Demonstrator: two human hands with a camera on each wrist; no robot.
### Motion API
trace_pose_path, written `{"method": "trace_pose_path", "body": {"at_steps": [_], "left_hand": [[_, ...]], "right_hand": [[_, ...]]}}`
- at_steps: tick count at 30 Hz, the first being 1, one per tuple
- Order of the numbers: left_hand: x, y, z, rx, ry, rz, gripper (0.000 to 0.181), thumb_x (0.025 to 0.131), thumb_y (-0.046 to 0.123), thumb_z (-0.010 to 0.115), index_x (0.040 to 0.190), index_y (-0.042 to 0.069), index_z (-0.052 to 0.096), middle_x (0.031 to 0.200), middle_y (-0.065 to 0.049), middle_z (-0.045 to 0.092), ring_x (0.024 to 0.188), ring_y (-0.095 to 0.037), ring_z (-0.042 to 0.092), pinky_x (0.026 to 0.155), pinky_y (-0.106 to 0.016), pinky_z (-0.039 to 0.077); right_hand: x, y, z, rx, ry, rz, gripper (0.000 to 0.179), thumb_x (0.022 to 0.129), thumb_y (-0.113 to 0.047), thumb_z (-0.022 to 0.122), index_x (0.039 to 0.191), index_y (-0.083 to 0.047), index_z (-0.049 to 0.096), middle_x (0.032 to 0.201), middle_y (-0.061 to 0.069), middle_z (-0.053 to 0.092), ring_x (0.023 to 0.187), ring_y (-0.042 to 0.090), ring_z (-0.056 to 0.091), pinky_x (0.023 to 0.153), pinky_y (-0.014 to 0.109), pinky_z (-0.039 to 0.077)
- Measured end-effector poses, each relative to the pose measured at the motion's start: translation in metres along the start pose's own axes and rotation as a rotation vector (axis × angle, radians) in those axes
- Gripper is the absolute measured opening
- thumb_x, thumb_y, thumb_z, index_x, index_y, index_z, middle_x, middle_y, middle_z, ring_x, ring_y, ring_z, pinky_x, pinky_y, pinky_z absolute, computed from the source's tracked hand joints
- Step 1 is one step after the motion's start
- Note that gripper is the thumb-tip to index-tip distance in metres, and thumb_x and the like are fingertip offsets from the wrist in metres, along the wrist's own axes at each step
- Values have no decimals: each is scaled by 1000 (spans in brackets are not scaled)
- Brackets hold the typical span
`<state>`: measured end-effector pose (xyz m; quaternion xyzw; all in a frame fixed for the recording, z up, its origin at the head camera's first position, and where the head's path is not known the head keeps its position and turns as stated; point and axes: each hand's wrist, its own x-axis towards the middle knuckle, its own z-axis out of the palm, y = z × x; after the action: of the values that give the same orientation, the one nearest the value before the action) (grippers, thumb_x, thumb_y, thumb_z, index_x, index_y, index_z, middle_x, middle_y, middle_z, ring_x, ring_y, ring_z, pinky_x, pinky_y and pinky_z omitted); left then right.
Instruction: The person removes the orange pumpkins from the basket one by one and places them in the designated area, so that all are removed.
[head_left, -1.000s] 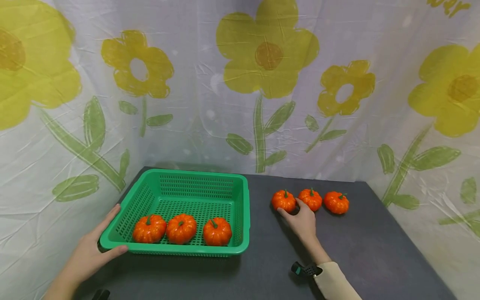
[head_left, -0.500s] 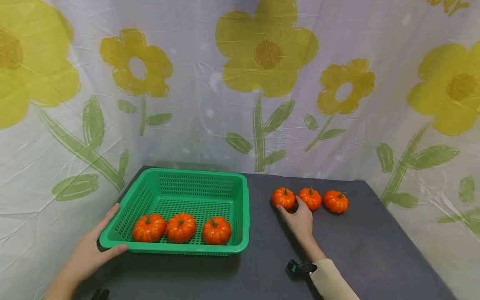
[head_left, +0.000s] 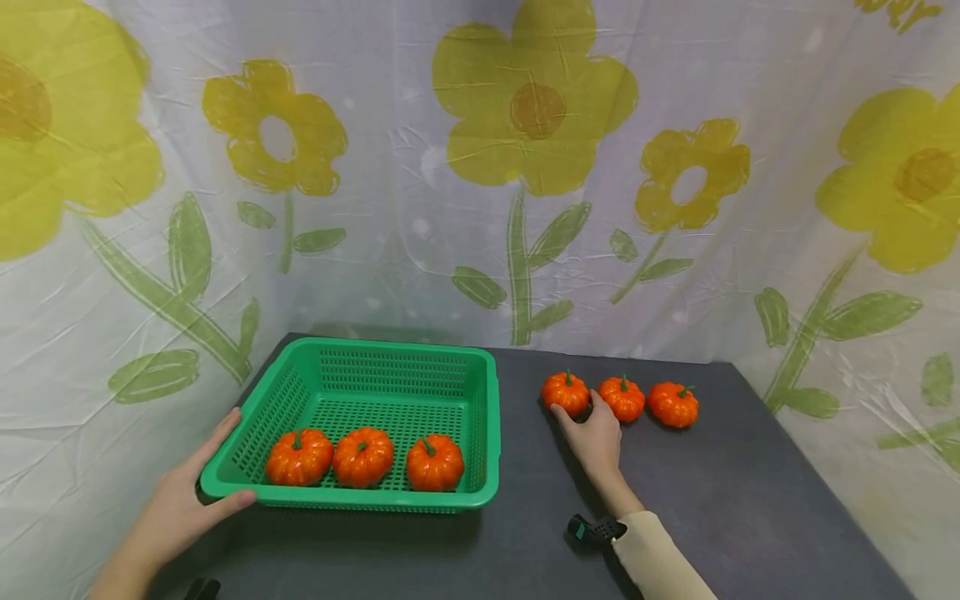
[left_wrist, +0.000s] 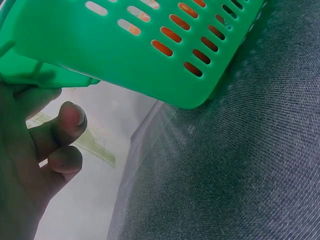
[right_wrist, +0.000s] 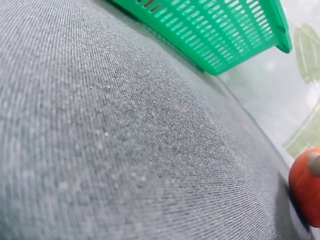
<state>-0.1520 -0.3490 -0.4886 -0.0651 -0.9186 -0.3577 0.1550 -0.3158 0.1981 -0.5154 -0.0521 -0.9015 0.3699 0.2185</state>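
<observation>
My left hand (head_left: pixel 174 512) grips the near left corner of a green plastic basket (head_left: pixel 360 500), thumb along the front rim. In the left wrist view, several of its fingers (left_wrist: pixel 70 122) hang below the rim, bent. Three orange toy pumpkins with green stems sit in a row near the basket's front: a left one (head_left: pixel 298 458), a middle one (head_left: pixel 363 458) and a right one (head_left: pixel 435 463). Right of the basket, my right hand (head_left: pixel 596 442) pinches a smaller pumpkin (head_left: pixel 564 392) between thumb and fingers. That pumpkin (right_wrist: pixel 304 187) shows at the right wrist view's edge, a fingertip on it.
Two more small pumpkins, one close beside my right hand (head_left: pixel 622 400) and one farther right (head_left: pixel 672 406), stand on the dark grey table (head_left: pixel 750 517). A flower-printed white curtain (head_left: pixel 405 250) encloses the table's back and sides.
My right hand and the pumpkin it pinches have shifted slightly left and away from me; its wrist has swung left. The left hand and basket stay where they were.
</observation>
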Motion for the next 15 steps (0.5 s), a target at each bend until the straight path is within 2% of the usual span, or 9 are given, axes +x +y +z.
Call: {"method": "trace_pose_path", "body": {"at_steps": [2,6,8,9,11,12,15], "left_hand": [[-1,0,1,-4,2,1,106,87,26,87,171,34,23,165,39,17,131,20,28,98,-70,43],[0,-1,2,-1,4,3,106,87,25,87,171,34,23,167,36,18,131,22,24,101,-67,41],[0,-1,2,-14,9,14,106,86,24,87,171,33,24,167,37,18,130,23,24,98,-72,40],[0,-1,2,-10,11,14,106,86,24,87,171,33,24,167,37,18,129,24,24,103,-67,41],[0,-2,3,-16,16,20,106,86,24,87,171,32,25,167,37,19,123,29,22,103,-68,40],[0,-2,3,-17,19,21,106,86,23,87,171,32,25,166,37,19,123,30,22,107,-63,41],[0,-2,3,-17,23,25,106,86,23,87,171,32,25,166,37,19,122,30,22,106,-62,41]], "right_hand": [[0,0,0,-2,-4,2,85,89,-44,85,147,11,55,141,34,61,128,50,59,110,66,45],[-1,-1,-1,-4,-6,1,86,89,-44,85,148,10,55,143,33,60,130,50,58,110,66,45],[-1,-2,-2,-2,-5,-1,86,89,-44,85,148,10,54,144,32,60,131,49,58,111,66,45],[-1,-2,-3,-1,-4,-2,86,89,-44,85,148,9,54,145,32,60,131,49,58,111,65,45],[-1,-3,-4,1,-3,-4,86,89,-44,86,149,9,54,146,32,59,132,49,57,111,65,45],[-1,-4,-5,1,-2,-5,87,89,-44,86,149,9,53,146,31,59,132,49,57,112,65,45],[0,-7,-8,8,5,-10,87,88,-44,86,151,8,53,148,30,58,134,48,56,112,64,44]]}}
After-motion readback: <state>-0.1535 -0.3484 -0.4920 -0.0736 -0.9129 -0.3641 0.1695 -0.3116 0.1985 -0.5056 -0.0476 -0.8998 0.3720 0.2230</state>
